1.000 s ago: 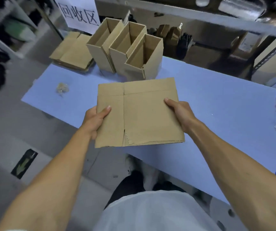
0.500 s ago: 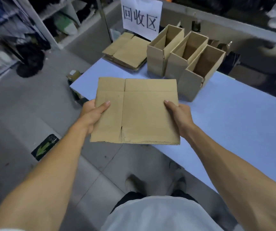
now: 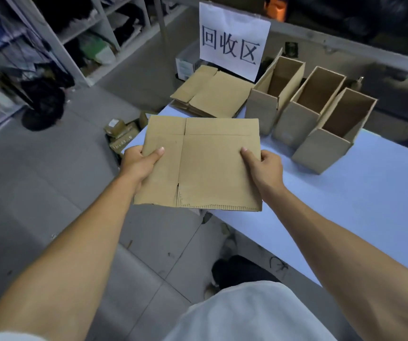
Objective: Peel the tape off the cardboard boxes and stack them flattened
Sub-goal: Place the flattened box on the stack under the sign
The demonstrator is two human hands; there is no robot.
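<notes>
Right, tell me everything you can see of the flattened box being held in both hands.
The flattened box is plain brown corrugated cardboard, folded flat into a rough rectangle. Crease lines mark off flaps along its far edge, short slits split the flaps at the far and near edges, and the near edge shows a jagged cut. No tape is visible on the upper face. It is held roughly level, above the near-left corner of the blue table. The left hand grips its left edge, the right hand its right edge, thumbs on top.

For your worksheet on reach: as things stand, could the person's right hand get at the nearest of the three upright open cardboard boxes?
Probably not yet. The right hand has its grip on the flattened brown cardboard box, shared with the left hand. The nearest upright open cardboard box stands unobstructed on the pale blue table.
</notes>
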